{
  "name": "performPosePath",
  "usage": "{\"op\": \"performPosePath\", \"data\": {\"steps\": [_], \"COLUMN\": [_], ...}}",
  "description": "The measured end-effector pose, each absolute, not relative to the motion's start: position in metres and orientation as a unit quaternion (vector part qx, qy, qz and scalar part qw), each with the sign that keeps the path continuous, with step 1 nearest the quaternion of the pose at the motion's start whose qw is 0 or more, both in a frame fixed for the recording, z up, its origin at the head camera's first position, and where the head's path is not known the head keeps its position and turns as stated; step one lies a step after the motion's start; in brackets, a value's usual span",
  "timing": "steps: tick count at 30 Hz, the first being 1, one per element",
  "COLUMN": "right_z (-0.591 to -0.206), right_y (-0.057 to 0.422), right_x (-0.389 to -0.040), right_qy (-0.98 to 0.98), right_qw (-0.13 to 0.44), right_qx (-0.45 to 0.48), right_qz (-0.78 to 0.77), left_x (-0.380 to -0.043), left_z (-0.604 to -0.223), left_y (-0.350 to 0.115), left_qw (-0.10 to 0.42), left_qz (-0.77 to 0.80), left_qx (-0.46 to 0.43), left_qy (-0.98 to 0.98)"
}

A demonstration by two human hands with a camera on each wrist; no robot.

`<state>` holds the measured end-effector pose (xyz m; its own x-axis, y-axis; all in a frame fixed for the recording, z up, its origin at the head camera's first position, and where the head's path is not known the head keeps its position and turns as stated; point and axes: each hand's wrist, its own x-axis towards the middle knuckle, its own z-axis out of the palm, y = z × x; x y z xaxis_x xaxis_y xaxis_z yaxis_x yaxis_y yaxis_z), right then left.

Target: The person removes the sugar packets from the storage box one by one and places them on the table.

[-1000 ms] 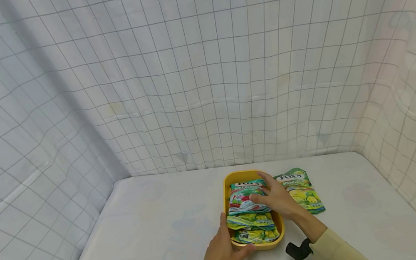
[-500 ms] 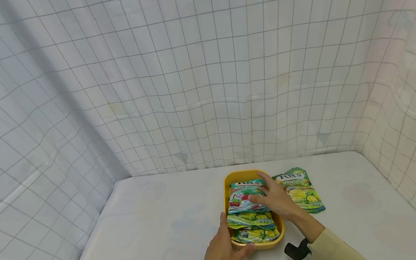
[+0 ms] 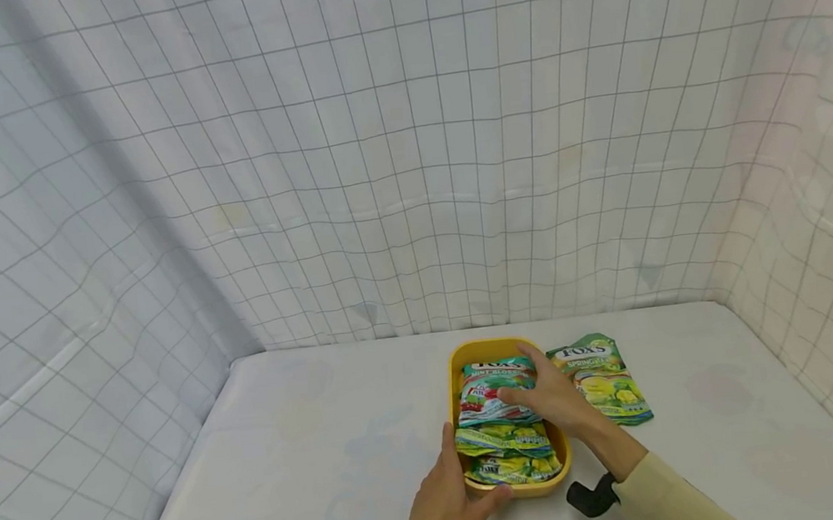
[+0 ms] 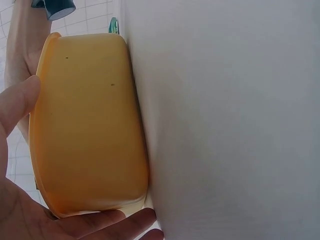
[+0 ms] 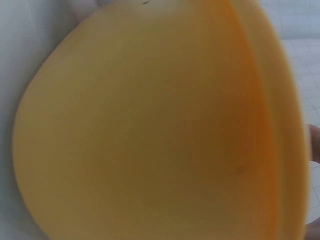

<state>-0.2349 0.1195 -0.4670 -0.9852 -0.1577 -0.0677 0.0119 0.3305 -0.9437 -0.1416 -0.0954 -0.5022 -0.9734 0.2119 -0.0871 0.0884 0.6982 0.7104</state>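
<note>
A yellow plastic tub (image 3: 457, 373) stands on the white table, holding several candy packets. My left hand (image 3: 440, 505) grips its near left corner, thumb at the near rim and fingers along the left side. The left wrist view shows that thumb (image 4: 22, 97) on the rim of the tub (image 4: 90, 120). Inside lies a teal mint candy packet (image 3: 487, 408) toward the far end. My right hand (image 3: 554, 397) reaches over the right rim and holds this packet, thumb across its front; some fingertips are hidden. Two yellow-green candy packets (image 3: 505, 440) lie nearer. The tub's wall (image 5: 150, 125) fills the right wrist view.
Another green candy packet (image 3: 605, 384) lies flat on the table (image 3: 315, 454), right of the tub and partly behind my right hand. A black curved object (image 3: 590, 498) sits at my right wrist. Grid-patterned white sheeting (image 3: 393, 170) rises behind and at both sides.
Both hands keep nearly the same place on the tub and the teal packet. Only a slight shift of the view and of the right wrist shows.
</note>
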Motion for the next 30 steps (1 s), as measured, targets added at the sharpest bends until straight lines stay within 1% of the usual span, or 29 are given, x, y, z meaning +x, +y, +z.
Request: {"op": "performPosePath", "data": {"steps": [12, 30], "right_z": [-0.4644, -0.4653], "right_y": [0.1217, 0.1179], "right_x": [-0.2346, -0.2365], "right_qy": [0.805, 0.818], "right_qw": [0.081, 0.087], "right_qx": [-0.044, -0.011], "right_qz": [-0.586, -0.568], "left_x": [-0.1412, -0.1401], "left_z": [-0.5001, -0.5008], "left_y": [-0.0956, -0.0958], "left_qw": [0.068, 0.07], "left_qz": [0.379, 0.378], "left_qx": [0.097, 0.094], "left_qy": [0.918, 0.918]}}
